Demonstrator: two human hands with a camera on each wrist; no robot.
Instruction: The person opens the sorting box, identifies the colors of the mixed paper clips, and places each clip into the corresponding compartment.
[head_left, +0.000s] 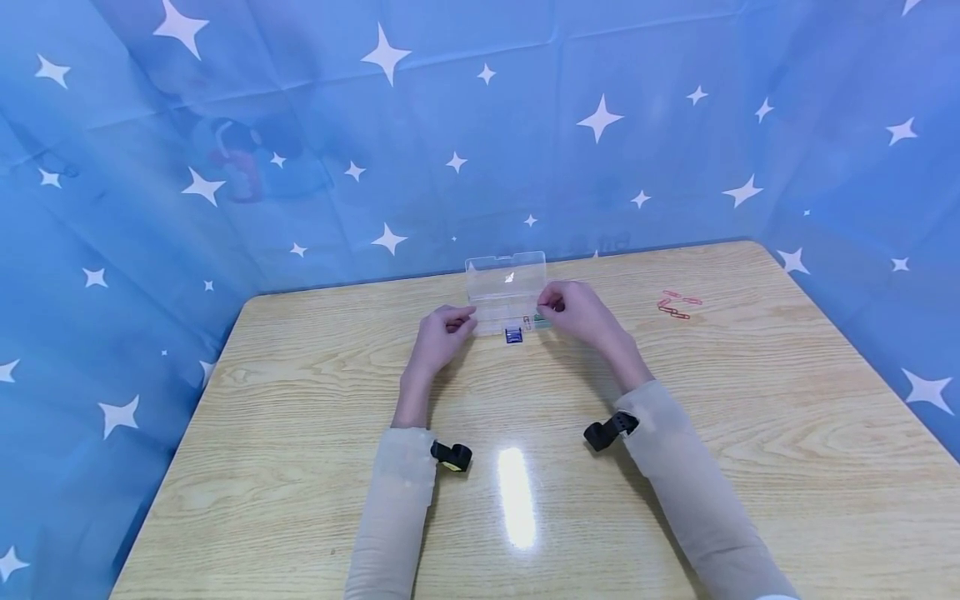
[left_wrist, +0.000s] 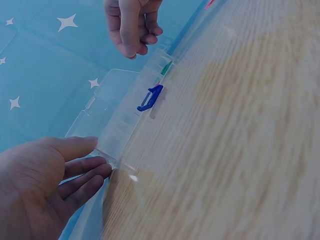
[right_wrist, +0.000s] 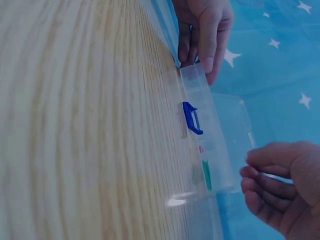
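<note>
A clear plastic box (head_left: pixel 506 304) stands near the middle of the table's (head_left: pixel 300 433) far edge, its lid (head_left: pixel 506 275) raised upright behind it and a blue latch (head_left: pixel 513 335) hanging at its front wall. Inside, towards the right end, a green piece (right_wrist: pixel 206 174) shows through the wall; what else it holds cannot be told. The left hand (head_left: pixel 442 329) touches the box's left end with fingers nearly straight and only loosely spread. The right hand (head_left: pixel 573 307) is at the right end, fingers curled narrow against the wall. A few red paper clips (head_left: pixel 677 306) lie well apart, towards the table's far right corner.
</note>
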